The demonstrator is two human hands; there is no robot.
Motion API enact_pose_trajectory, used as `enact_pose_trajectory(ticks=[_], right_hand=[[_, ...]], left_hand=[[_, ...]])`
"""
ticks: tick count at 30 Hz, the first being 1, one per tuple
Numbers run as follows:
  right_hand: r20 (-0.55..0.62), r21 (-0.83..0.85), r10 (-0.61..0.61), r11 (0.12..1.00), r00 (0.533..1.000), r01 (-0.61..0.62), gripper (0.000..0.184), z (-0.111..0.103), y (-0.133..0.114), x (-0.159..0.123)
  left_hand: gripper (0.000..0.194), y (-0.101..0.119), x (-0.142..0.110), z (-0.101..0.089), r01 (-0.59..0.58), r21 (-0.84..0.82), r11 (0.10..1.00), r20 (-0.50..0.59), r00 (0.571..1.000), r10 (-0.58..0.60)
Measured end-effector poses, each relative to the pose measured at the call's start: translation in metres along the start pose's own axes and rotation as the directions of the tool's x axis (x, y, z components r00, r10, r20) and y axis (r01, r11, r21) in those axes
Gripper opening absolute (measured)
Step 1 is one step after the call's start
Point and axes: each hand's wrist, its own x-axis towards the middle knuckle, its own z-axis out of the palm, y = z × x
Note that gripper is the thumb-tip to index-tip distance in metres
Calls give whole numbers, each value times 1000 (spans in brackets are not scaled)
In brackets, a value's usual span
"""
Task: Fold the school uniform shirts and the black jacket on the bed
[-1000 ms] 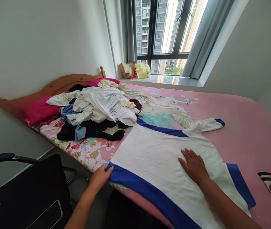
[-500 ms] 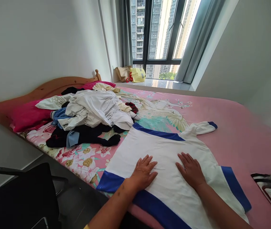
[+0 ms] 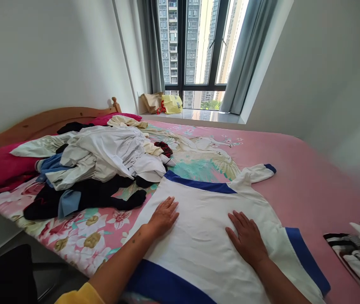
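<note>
A white shirt [image 3: 199, 223] with blue bands along its edges and cuffs lies spread across the near part of the bed. My left hand [image 3: 163, 216] rests flat on the shirt near its left edge, fingers stretched out. Farther right, my right hand [image 3: 246, 236] also lies flat on the cloth with its fingers extended. Neither hand grips anything. One sleeve with a blue cuff [image 3: 270, 168] reaches out at the far right of the shirt, and a wide blue cuff [image 3: 308, 259] shows at the near right.
A heap of rumpled clothes [image 3: 104, 150] covers the bed's left side, beside a red pillow [image 3: 2, 166]. Folded clothes [image 3: 359, 253] sit at the right edge. Bags [image 3: 171, 104] stand on the windowsill. A black chair [image 3: 7, 276] is at lower left.
My left hand has slid left and slightly away from me over the shirt, toward its left edge. My right hand stays flat on the cloth. The view has turned a little.
</note>
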Motion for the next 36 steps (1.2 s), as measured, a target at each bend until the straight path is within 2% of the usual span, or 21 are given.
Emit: enact_pose_trajectory(ticks=[1, 3, 6, 8, 12, 16, 18, 20, 22, 24, 26, 27, 28, 29, 31, 32, 33, 34, 36], right_hand=[[9, 5, 7, 1000, 1000, -7, 53, -1, 0, 1], [35, 19, 22, 1000, 999, -22, 52, -6, -1, 3], [82, 52, 35, 998, 996, -40, 51, -16, -3, 7], [103, 74, 49, 996, 994, -57, 52, -21, -2, 10], [154, 115, 93, 987, 984, -112, 55, -29, -6, 18], [305, 173, 137, 965, 942, -196, 66, -28, -17, 30], [337, 185, 101, 968, 936, -171, 68, -26, -10, 37], [355, 140, 138, 970, 924, -199, 71, -26, 13, 44], [373, 32, 321, 933, 871, -357, 77, -30, 47, 49], [360, -68, 523, 841, 773, -537, 82, -38, 77, 56], [323, -124, 650, 750, 688, -650, 82, -47, 85, 62], [290, -128, 674, 731, 680, -670, 80, -51, 78, 64], [255, -114, 669, 738, 698, -665, 78, -52, 64, 64], [213, -81, 622, 780, 754, -621, 76, -52, 46, 62], [194, 36, 362, 926, 912, -375, 71, -46, 8, 49], [200, 100, 207, 968, 958, -230, 69, -41, -6, 39], [212, 132, 119, 980, 970, -149, 67, -38, -13, 29], [229, 133, 97, 983, 969, -129, 67, -36, -14, 17], [244, 62, 209, 971, 947, -230, 66, -39, 1, -3]], left_hand=[[52, 4, 15, 2, 10, -22, 1000, 39, 999, -9], [56, 2, 41, 7, 124, -22, 992, 90, 989, -121], [66, -13, 67, 19, 261, 28, 965, 11, 965, -261], [69, -24, 78, 30, 294, 67, 954, -52, 955, -290], [71, -34, 84, 44, 267, 101, 958, -103, 961, -257], [70, -36, 84, 50, 286, 128, 950, -129, 954, -270], [69, -37, 86, 50, 291, 139, 947, -132, 953, -273], [69, -38, 87, 50, 289, 149, 946, -128, 954, -271], [70, -37, 87, 49, 285, 157, 945, -122, 956, -268], [70, -36, 86, 47, 284, 161, 945, -119, 956, -267], [69, -34, 85, 46, 282, 160, 946, -119, 957, -265], [69, -33, 85, 45, 281, 158, 947, -121, 957, -264], [68, -33, 85, 46, 280, 157, 947, -127, 957, -262], [68, -34, 85, 46, 278, 155, 948, -134, 957, -258], [69, -35, 87, 48, 267, 149, 952, -147, 958, -246], [70, -37, 87, 48, 263, 146, 954, -150, 959, -242], [70, -38, 88, 49, 260, 145, 955, -150, 959, -239], [71, -39, 89, 49, 257, 146, 955, -144, 961, -237], [72, -38, 90, 49, 252, 149, 956, -129, 964, -234]])
